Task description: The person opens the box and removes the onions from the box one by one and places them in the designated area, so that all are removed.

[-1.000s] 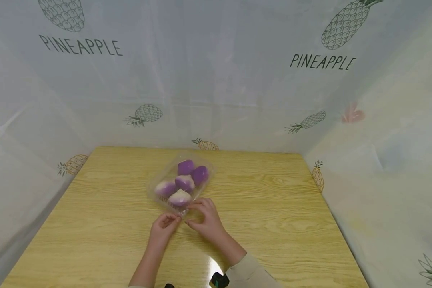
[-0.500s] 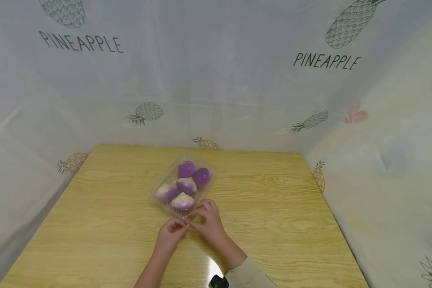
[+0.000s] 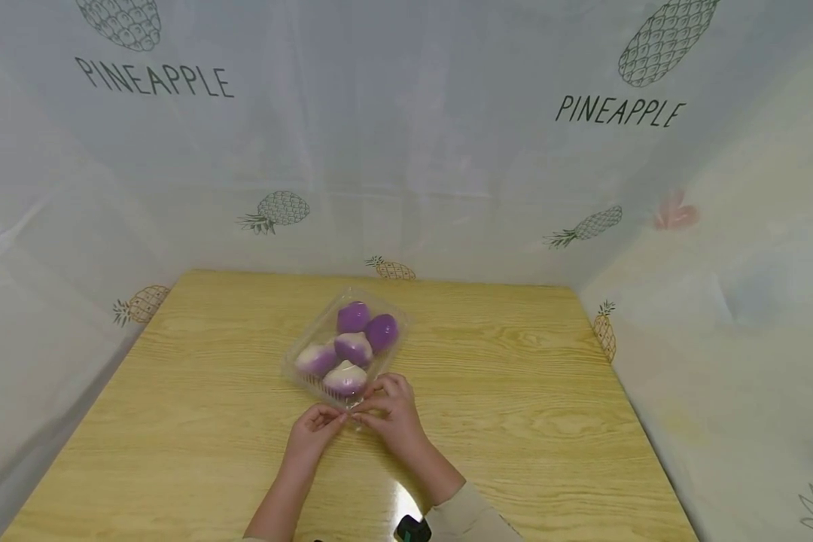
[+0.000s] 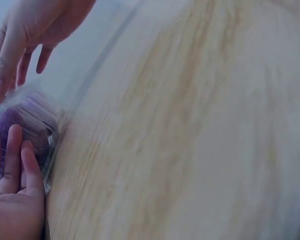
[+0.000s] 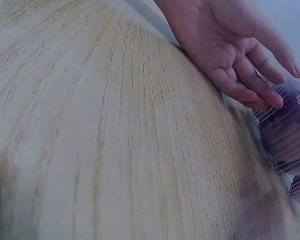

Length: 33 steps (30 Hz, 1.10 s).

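Note:
A clear plastic box (image 3: 299, 380) lies at a slant on the table, its near corner toward me. Several purple-and-white bulb-shaped vegetables (image 3: 346, 379), like onions or turnips, sit inside it. At that corner my left hand (image 3: 312, 434) pinches the plastic between thumb and forefinger. My right hand (image 3: 394, 415) pinches beside it, thumb and forefinger close together, its other fingers along the box's right side. The fingertips of both hands almost meet. Both wrist views show the ribbed box only in part, and exactly what lies between the fingertips is too small to make out.
The wood-grain table (image 3: 501, 391) stretches out on both sides of the box. Behind and around it hangs a pale curtain (image 3: 393, 135) printed with pineapples. A small black object (image 3: 413, 528) is by the right sleeve (image 3: 470, 516).
My right thumb and forefinger have come together from a wide gap. My left hand dipped to the right, then moved back up and left to the corner. The box stays in place.

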{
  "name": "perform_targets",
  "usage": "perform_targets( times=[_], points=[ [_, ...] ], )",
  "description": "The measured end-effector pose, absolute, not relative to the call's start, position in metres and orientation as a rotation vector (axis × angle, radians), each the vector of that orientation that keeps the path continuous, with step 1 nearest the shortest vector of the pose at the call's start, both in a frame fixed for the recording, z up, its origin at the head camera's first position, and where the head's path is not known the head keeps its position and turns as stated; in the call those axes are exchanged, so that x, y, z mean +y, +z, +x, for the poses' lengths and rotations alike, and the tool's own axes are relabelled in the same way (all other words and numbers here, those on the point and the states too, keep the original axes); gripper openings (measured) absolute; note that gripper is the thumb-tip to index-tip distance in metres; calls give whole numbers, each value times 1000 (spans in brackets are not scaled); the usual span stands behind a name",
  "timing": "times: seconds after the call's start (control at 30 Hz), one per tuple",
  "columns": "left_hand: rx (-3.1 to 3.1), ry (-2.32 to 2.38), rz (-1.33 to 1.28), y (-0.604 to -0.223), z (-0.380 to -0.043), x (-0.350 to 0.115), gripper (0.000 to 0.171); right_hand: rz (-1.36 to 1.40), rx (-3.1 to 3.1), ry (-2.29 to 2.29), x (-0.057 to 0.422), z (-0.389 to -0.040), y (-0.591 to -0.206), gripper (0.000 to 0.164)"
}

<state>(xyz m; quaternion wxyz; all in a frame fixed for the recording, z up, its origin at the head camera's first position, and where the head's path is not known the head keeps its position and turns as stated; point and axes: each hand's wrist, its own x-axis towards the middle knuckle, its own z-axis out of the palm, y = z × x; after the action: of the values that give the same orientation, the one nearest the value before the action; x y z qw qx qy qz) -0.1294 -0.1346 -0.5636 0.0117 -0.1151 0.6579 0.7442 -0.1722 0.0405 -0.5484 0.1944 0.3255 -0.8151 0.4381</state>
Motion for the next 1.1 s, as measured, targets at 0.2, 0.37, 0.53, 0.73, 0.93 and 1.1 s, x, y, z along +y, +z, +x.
perform_targets(
  times=[0.2, 0.37, 0.53, 0.73, 0.93, 1.1],
  points=[
    [2041, 2342, -318, -564, -129, -134, 23, 957, -2235, 1216, 40, -174, -547, 9],
    [2047, 2354, -316, -564, -129, -134, 25, 1046, -2206, 1272, 40, -177, -546, 5],
    [1994, 2395, -355, -563, -129, -133, 26, 1116, -2218, 1280, 39, -178, -542, 5],
    [1998, 2385, -390, -560, -129, -133, 26, 1130, -2247, 1222, 39, -178, -540, 4],
    [2039, 2354, -424, -562, -129, -133, 25, 1141, -2248, 1176, 37, -178, -541, 7],
    [2059, 2343, -413, -563, -129, -133, 26, 1127, -2241, 1161, 37, -177, -537, 7]
  ],
)
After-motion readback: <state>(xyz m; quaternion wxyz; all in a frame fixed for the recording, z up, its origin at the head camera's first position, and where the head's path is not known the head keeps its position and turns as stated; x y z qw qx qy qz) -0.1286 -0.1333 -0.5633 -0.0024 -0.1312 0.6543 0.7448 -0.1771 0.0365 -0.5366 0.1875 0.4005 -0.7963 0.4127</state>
